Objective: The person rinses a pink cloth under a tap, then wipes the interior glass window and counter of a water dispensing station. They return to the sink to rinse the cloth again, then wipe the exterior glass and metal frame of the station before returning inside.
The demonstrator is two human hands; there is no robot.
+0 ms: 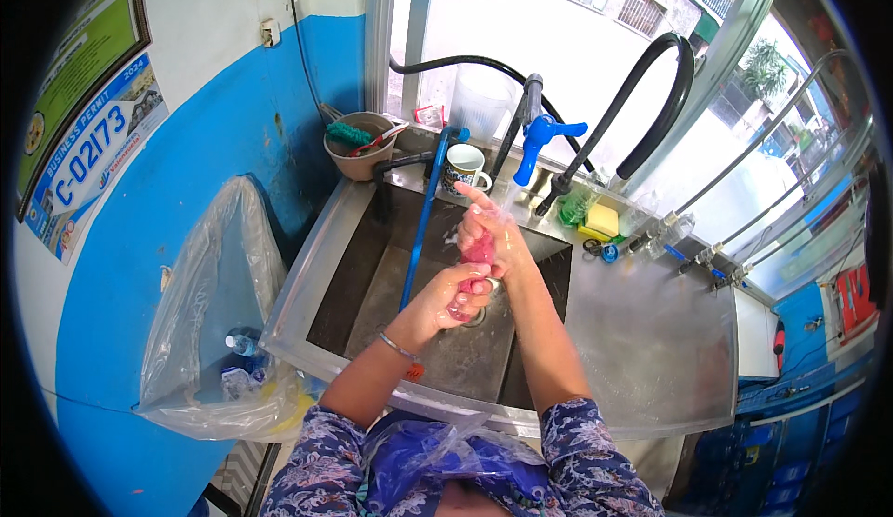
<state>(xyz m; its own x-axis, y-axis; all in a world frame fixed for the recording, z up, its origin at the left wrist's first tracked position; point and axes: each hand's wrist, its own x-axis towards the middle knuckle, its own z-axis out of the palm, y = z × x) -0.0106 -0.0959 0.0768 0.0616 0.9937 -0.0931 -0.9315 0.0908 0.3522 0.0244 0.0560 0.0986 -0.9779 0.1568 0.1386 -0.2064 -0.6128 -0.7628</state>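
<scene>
My left hand (441, 299), with a bracelet at its wrist, is closed round the lower end of a soft, wet pink thing (478, 249) that looks like a cloth. Farther up, my right hand (503, 242) grips its other part, the index finger stretched out. Both hands are over the steel sink (372, 228), just below and in front of the blue-handled tap (537, 145). Water appears to run over my right hand. Most of the pink thing is hidden in my fingers.
Behind the sink stand a patterned mug (462, 169), a blue pipe (427, 210) and a bowl with a green scrubber (361, 159). A yellow sponge (600, 221) lies on the right ledge. A clear plastic bag (200, 331) hangs at the left; a steel drainboard (642, 340) extends right.
</scene>
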